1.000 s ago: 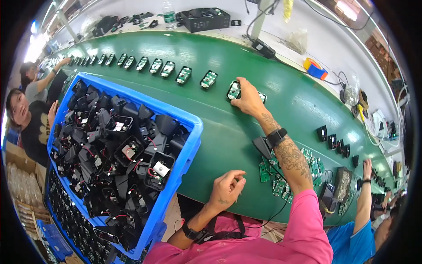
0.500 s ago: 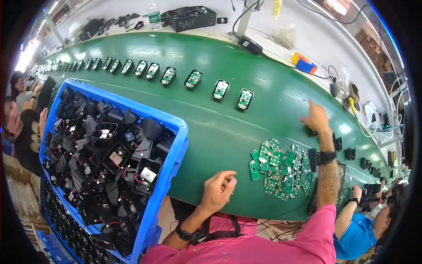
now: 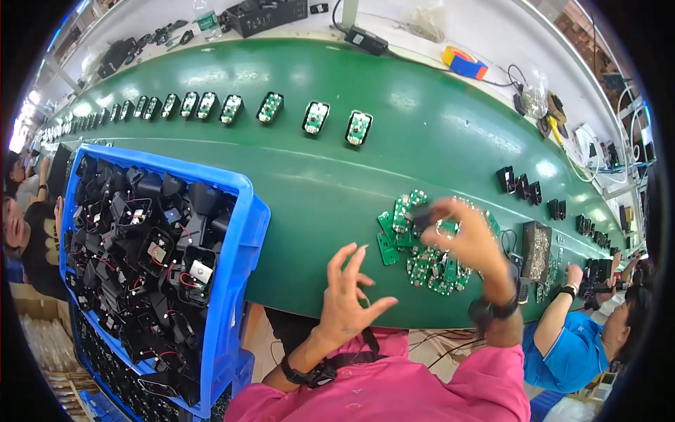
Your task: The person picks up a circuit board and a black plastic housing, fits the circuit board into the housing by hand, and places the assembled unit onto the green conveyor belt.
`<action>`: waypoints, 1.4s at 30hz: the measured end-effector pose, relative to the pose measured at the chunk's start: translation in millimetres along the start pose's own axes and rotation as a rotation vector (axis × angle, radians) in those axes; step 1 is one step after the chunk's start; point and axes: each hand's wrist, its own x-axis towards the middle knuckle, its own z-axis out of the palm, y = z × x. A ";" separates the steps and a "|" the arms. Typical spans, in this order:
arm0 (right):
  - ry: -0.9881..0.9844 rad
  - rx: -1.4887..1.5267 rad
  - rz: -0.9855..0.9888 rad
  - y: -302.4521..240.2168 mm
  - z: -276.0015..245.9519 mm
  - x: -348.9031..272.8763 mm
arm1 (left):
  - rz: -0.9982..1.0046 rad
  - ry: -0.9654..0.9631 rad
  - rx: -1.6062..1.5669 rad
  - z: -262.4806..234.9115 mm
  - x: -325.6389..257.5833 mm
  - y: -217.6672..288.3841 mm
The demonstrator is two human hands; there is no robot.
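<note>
My right hand [image 3: 460, 232] is over the pile of green circuit boards [image 3: 434, 274], its fingers closed on a small black plastic housing [image 3: 420, 219]. Motion smears that hand and part of the housing. To the left of the pile, above the table's near edge, my left hand [image 3: 348, 299] is empty with its fingers spread. Across the green table [image 3: 316, 176] runs a row of black housings with circuit boards in them, the nearest filled housing [image 3: 358, 128] lying beyond my hands.
At left stands a blue crate [image 3: 246, 218] heaped with black housings and thin wires. More black housings [image 3: 520, 184] sit on the right, near a tray of small metal parts [image 3: 536, 253]. A co-worker in a blue shirt [image 3: 573, 352] sits at right; other people are at far left.
My right hand has come back from the housings at the right to the board pile, now with a black housing. My left hand has spread its fingers. The view has shifted.
</note>
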 end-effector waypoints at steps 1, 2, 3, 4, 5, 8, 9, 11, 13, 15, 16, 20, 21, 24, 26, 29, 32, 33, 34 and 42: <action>-0.069 0.006 -0.079 -23.5 16.6 -20.2 | -0.062 -0.033 -0.037 3.8 -6.2 1.7; -0.138 0.013 -0.160 -38.6 33.6 -35.0 | -0.075 -0.038 -0.035 3.5 -8.1 -1.5; -0.149 0.084 -0.142 -46.1 48.8 -46.9 | 0.075 -0.071 0.121 1.0 -8.4 -4.9; -0.159 0.159 -0.128 -48.5 61.7 -53.6 | 0.227 -0.102 0.280 -2.5 -8.3 -10.4; -0.159 0.162 -0.102 -50.7 69.9 -61.2 | 0.188 -0.137 0.277 -8.9 -12.8 -8.6; -0.101 0.278 -0.031 -50.0 83.4 -77.1 | -0.119 -0.145 -0.026 -22.8 -21.2 -2.8; -0.208 0.379 0.100 -48.6 85.7 -81.9 | -0.126 -0.154 -0.028 -24.5 -22.6 -7.2; -0.306 0.484 0.203 -43.0 89.2 -87.7 | -0.037 -0.169 0.004 -25.3 -20.8 -16.2; -0.275 0.416 0.188 -41.8 86.9 -90.5 | -0.022 -0.258 0.038 -31.4 -20.4 -16.6; -0.259 0.350 0.162 -41.3 83.7 -90.9 | -0.012 -0.333 0.078 -33.3 -19.2 -14.9; -0.258 0.301 0.146 -40.6 80.3 -89.2 | -0.004 -0.418 0.077 -32.5 -17.7 -15.3; 0.185 0.036 0.146 -30.4 81.1 -90.3 | -0.076 -0.487 0.100 -31.7 -9.1 -7.4; 0.368 -0.099 0.184 -22.1 83.4 -89.7 | -0.078 -0.481 0.095 -30.8 -9.7 -8.0; 0.322 -0.374 0.315 -8.5 84.5 -95.0 | -0.246 -0.261 -0.148 -29.8 -9.5 -13.6; 0.341 -0.420 0.318 -2.4 95.6 -96.5 | -0.280 -0.346 -0.019 -34.9 -8.9 -19.2; 0.355 -0.427 0.345 -2.9 101.6 -95.6 | -0.260 -0.349 -0.040 -32.3 -10.2 -22.1; 0.347 -0.348 0.382 -0.8 101.1 -95.9 | -0.262 -0.352 -0.060 -29.9 -12.4 -24.1; 0.341 -0.307 0.397 -0.2 100.5 -96.1 | -0.264 -0.344 -0.077 -29.4 -13.0 -24.8; 0.339 -0.309 0.394 -0.4 99.3 -96.7 | -0.264 -0.340 -0.079 -29.1 -12.9 -24.0; 0.303 0.689 0.406 -6.9 87.1 -111.9 | -0.425 -0.296 -0.318 -30.3 -8.9 -13.3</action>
